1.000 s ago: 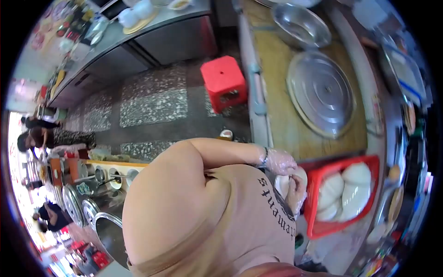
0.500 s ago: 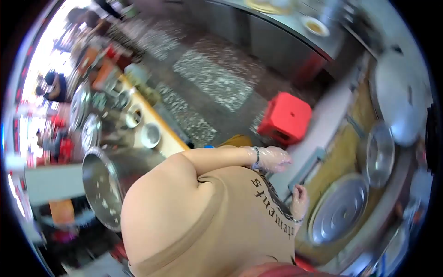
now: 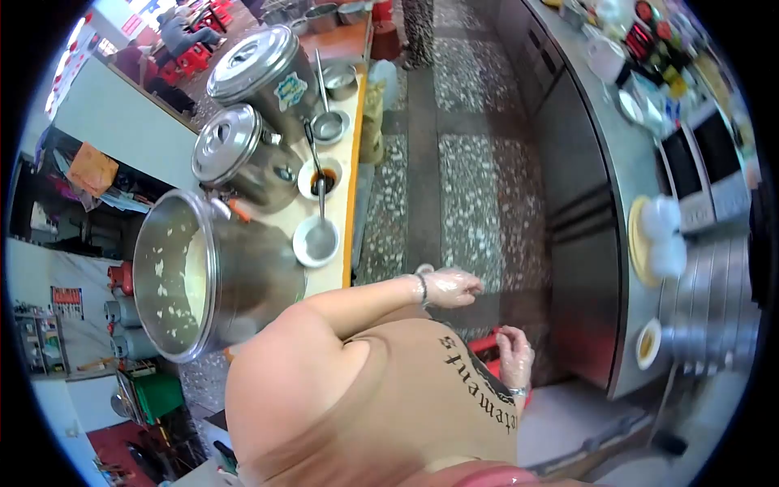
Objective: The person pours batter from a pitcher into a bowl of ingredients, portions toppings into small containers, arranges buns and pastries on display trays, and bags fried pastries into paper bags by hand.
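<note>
My left hand (image 3: 453,288), in a clear plastic glove, hangs over the speckled floor in front of my shirt. Its fingers curl loosely and I see nothing in them. My right hand (image 3: 515,357), gloved as well, is held close to my body with thumb and fingers apart, holding nothing visible. Behind it shows part of a red stool (image 3: 484,345). To my left a big open steel pot (image 3: 251,276) has white bits inside. Nearest my left arm on the counter is a white bowl with a ladle (image 3: 315,241).
Two lidded steel pots (image 3: 227,150) (image 3: 264,73) and a bowl of dark sauce (image 3: 321,180) line the left counter (image 3: 351,162). Opposite runs a steel counter (image 3: 604,105) with a small dish (image 3: 648,344) and stacked steamers (image 3: 706,300). Several people sit farther back.
My view has swung leftward and now looks along the aisle between both counters. The round metal lids have left view. Both hands stay before my body, apart from each other.
</note>
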A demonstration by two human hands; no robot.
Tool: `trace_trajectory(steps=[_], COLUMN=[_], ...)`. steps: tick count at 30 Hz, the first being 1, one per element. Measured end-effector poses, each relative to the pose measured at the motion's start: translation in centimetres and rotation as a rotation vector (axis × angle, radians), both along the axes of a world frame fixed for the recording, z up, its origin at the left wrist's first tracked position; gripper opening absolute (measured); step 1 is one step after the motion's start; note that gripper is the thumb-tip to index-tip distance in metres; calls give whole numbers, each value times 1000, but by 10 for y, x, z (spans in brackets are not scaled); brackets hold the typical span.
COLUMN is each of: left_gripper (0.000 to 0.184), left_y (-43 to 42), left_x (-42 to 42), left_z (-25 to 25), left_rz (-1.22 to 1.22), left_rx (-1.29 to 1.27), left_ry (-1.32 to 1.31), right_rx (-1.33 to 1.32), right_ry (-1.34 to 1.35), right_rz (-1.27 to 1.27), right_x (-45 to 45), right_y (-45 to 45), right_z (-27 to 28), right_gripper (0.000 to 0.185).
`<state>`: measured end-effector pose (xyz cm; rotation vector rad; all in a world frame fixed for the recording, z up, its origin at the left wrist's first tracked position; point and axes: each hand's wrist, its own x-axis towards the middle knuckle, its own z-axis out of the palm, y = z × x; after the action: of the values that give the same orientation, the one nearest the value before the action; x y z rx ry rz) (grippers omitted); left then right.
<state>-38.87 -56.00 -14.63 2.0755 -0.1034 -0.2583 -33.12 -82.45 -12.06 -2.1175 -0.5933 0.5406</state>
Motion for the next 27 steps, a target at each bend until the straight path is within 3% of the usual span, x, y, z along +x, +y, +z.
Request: trace_trajectory(steps=[2,5,9,15,19,22,27], left_gripper=[38,40,41,43,43,44,46], left_y=[49,117,190,297,366,414,504], left_x=[30,71,122,195,253,283,287], left_z=[11,30,40,25,44,65,34], left_rz=[153,286,444,561,749,898,1161], left_rx=[48,108,38,141,379,290,220], left_ry=[115,2,43,112,149,136,216], right_rx=[-51,63,19,-68,-77,-121,-131], right_ry=[-107,40,67,-10,-18,-77,-170], right_rz=[129,224,347,469,585,750,1090], right_x=[52,116,211,381,488,540,576], right_y=[65,159,232,335,441,544,714], right_z=[1,31,8,-16,5,22,29], right_gripper=[16,17,18,19,22,23,23])
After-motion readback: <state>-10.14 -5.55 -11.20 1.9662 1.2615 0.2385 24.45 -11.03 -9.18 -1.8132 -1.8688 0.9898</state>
